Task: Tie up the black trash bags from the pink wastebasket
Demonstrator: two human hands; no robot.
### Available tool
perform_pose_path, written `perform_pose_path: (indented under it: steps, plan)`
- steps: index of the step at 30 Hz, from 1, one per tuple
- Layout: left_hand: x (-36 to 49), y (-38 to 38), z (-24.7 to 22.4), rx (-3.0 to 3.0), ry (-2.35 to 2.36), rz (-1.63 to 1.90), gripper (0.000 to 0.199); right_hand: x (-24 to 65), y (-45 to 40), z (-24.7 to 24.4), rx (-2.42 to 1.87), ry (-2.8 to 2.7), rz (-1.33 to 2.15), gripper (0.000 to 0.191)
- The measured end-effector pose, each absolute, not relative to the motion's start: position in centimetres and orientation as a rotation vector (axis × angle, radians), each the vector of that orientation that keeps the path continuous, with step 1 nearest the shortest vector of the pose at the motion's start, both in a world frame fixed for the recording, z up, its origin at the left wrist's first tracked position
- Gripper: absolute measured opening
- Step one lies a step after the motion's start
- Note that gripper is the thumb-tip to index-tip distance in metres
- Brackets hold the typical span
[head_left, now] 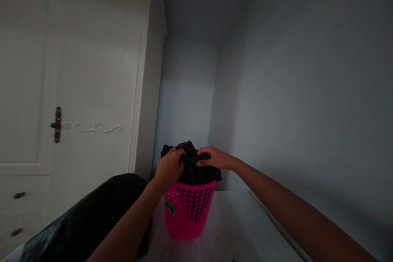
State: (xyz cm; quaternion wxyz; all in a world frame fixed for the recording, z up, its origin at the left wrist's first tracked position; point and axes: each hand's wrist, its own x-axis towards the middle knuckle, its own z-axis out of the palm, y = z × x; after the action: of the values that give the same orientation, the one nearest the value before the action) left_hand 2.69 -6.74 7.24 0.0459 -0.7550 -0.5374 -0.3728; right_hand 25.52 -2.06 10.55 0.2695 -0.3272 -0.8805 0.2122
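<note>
A bright pink plastic basket [190,213] with a pattern of holes and a small green sticker stands upright on a pale surface. Black plastic bag [196,174] material fills its mouth and bunches above the rim. My left hand [172,166] grips the bag at the left of the opening, fingers curled over a fold. On the right side my right hand [215,158] pinches another fold between thumb and fingers. The inside of the basket is hidden by the bag.
A large black plastic bag [101,208] lies at lower left, partly behind my left forearm. The white wardrobe [98,69] with a dark handle [57,125] rises on the left. A grey wall [307,90] runs along the right.
</note>
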Motion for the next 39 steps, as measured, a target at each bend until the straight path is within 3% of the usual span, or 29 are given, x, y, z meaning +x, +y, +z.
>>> perform_pose_path:
  steps: [10, 17, 22, 26, 30, 39]
  plan:
    - [1.4, -5.6, 6.8, -2.431, -1.547, -1.374, 0.064, 27.0, -1.3, 9.7, -0.855, -2.205, 0.268, 0.03]
    - [2.8, -5.5, 6.7, -2.528, -1.499, -1.513, 0.039, 25.8, -2.7, 9.8, -0.842, -2.308, 0.094, 0.023]
    - [0.4, -4.9, 6.3, -2.472, -1.574, -1.674, 0.032, 28.4, -2.2, 8.6, -1.111, -2.247, -0.092, 0.034]
    - [1.3, -4.9, 6.4, -2.522, -1.53, -1.797, 0.034, 27.5, -2.6, 8.1, -1.071, -2.21, -0.092, 0.011]
    - [2.9, -5.4, 6.8, -2.619, -1.432, -1.936, 0.044, 25.7, -3.6, 8.4, -0.888, -2.253, 0.182, 0.045]
    - [2.8, -6.4, 7.0, -2.582, -1.403, -1.893, 0.03, 24.4, -4.8, 8.4, -0.773, -2.276, 0.116, 0.048]
